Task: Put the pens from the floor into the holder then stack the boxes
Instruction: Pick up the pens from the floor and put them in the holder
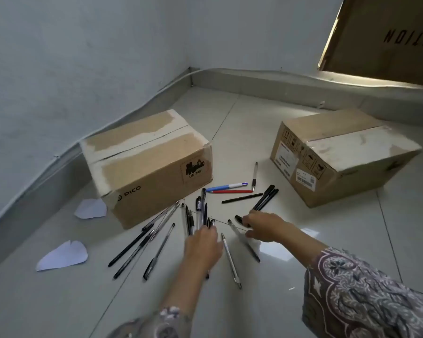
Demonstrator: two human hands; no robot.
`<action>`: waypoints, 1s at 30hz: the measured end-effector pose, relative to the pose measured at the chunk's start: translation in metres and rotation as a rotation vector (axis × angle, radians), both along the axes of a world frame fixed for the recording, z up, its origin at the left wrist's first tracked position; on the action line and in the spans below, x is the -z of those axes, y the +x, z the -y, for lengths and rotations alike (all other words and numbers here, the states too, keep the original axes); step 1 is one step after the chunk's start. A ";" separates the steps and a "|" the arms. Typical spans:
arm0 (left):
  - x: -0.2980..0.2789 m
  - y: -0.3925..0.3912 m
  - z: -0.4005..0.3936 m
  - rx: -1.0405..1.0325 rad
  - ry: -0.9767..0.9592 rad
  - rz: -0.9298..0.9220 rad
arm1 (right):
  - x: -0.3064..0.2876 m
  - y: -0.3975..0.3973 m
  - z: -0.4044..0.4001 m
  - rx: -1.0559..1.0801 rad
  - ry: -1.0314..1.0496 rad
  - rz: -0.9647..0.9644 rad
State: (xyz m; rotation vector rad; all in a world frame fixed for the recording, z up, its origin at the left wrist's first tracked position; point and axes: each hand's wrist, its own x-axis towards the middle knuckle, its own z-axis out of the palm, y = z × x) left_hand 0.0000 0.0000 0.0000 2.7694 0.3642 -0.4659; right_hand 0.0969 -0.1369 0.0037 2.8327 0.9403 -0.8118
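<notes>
Several pens lie scattered on the pale tiled floor between two cardboard boxes. My left hand [202, 247] lies over the ends of a few black pens [200, 211]; its fingers are curled, and whether they grip is hidden. My right hand [264, 226] pinches a black pen [239, 219] at the floor. A blue and white pen [227, 187] and a red pen [233, 191] lie further back. The PICO box [147, 164] stands at the left, the second box [342, 154] at the right. No holder is in view.
Two white paper scraps [64, 256] [91, 208] lie on the floor at the left. Walls meet in a corner behind the boxes. A large flat carton [386, 37] leans at the upper right. More clear-barrelled pens [231, 261] lie near my wrists.
</notes>
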 end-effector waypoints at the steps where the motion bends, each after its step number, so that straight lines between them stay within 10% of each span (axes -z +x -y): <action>1: 0.005 -0.001 0.010 0.001 0.016 -0.028 | 0.002 -0.002 0.001 0.018 -0.015 0.000; 12: 0.052 0.015 0.049 -0.278 -0.102 -0.090 | 0.035 -0.010 0.017 0.246 0.126 -0.026; 20: 0.048 0.023 0.029 -0.572 -0.690 0.300 | 0.058 -0.025 0.003 0.274 0.178 0.081; 30: 0.054 0.041 0.039 -0.703 -0.955 0.160 | 0.054 -0.025 -0.004 0.457 0.759 -0.199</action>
